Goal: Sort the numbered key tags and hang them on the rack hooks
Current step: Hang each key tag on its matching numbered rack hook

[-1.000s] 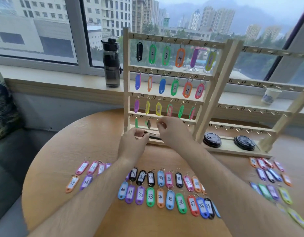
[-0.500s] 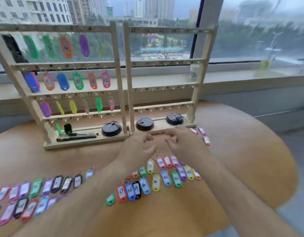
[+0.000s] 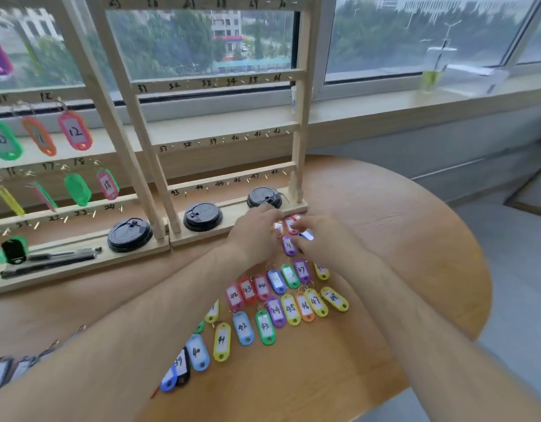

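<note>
Two wooden racks stand on the round table. The left rack (image 3: 110, 123) carries hung tags such as 10, 12 and 18. Numbered 25 to 48, the hooks of the right rack (image 3: 300, 141) are bare. Rows of coloured numbered key tags (image 3: 290, 309) lie on the table in front of me. My left hand (image 3: 255, 236) and my right hand (image 3: 322, 237) meet over a small cluster of tags by the right rack's base: red ones (image 3: 290, 224), a purple one (image 3: 289, 245) and a blue one (image 3: 307, 235). Fingertips of both hands touch these tags. Blur hides any grip.
Three black cup lids (image 3: 203, 216) sit on the rack bases, with pens (image 3: 54, 259) on the left base. The table's (image 3: 415, 239) curved edge runs close on the right. A drink cup (image 3: 433, 71) stands on the windowsill.
The view swung right from the left rack to the right one. Both hands left the left rack's lower rail and reached forward to the tag cluster by the right rack's base.
</note>
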